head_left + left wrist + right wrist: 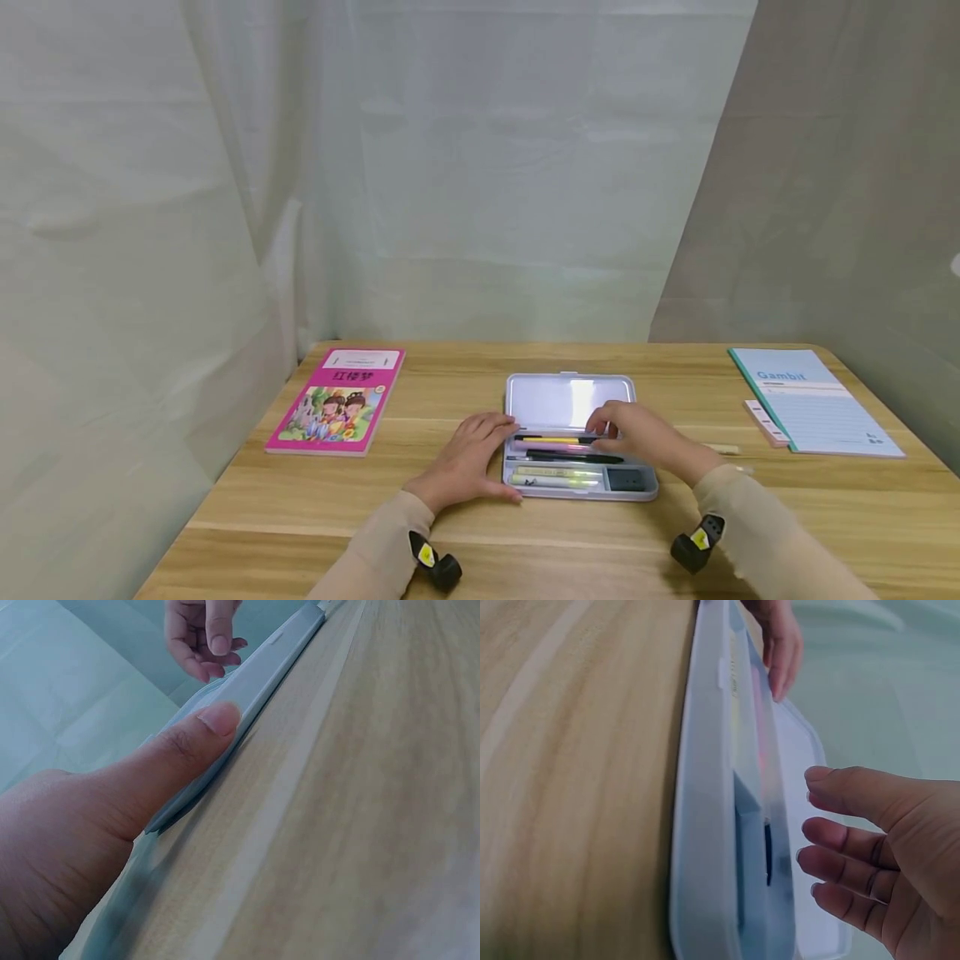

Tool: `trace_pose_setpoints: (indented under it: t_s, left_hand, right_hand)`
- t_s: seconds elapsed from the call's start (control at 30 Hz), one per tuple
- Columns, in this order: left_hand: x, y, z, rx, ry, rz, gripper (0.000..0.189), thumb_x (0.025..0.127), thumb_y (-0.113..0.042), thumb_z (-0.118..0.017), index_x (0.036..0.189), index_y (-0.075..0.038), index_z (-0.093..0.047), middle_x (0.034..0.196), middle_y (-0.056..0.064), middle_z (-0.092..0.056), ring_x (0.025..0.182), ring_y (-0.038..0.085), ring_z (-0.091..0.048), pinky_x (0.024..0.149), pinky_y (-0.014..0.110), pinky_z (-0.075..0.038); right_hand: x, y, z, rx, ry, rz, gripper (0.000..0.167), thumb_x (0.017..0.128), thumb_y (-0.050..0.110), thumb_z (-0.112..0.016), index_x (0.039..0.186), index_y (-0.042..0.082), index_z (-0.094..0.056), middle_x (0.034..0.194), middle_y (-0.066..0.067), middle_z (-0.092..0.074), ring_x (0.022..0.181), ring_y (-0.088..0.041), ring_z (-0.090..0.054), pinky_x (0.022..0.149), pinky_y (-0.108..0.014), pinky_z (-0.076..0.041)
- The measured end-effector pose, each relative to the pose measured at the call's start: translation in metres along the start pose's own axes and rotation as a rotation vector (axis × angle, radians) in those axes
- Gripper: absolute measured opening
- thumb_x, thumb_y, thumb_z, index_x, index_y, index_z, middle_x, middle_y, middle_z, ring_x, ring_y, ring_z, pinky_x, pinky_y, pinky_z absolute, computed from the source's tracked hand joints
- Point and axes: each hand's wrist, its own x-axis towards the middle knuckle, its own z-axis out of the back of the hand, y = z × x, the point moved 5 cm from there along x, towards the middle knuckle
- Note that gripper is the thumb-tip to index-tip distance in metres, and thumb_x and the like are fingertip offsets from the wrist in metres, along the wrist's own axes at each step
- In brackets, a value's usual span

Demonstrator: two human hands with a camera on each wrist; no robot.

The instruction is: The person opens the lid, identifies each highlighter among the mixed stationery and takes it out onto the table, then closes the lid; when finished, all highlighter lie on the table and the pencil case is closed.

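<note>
An open pencil case [570, 495], white with its lid raised at the back, lies on the table. In it are a yellow-and-black pencil [558, 440], a pink pen [551, 447], a black pen [573, 457], pale yellow pens or markers [555, 482] and a dark block [626, 479] at the front right. My left hand [465, 462] holds the case's left end, thumb at the front corner and fingers near the hinge. Over the right part of the case hovers my right hand [637, 433]; its loosely bent fingers [844, 866] hold nothing in the right wrist view.
A pink book [330, 408] lies at the table's left. On the right are a light blue notebook [821, 408] and a small pink-and-white item [767, 423] beside it. A beige stick-like thing [723, 449] shows partly behind my right wrist. Cloth curtains [487, 183] hang around the table.
</note>
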Motion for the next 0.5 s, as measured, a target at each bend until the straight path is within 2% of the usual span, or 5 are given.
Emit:
trace_pose_setpoints:
  t_s: [0.5]
  left_hand:
    - [0.001,0.002,-0.003,0.014,0.006,0.007,0.099,0.065,-0.070,-0.072,0.143,-0.016,-0.044,0.148,0.000,-0.043,0.138,0.021,-0.037,0.121,0.041,-0.026]
  right_hand:
    - [0.005,0.002,-0.014,-0.049,0.016,-0.020,0.013,0.082,0.017,-0.075,0.092,0.009,-0.072,0.078,0.005,-0.061,0.070,-0.004,-0.051,0.063,-0.020,-0.049]
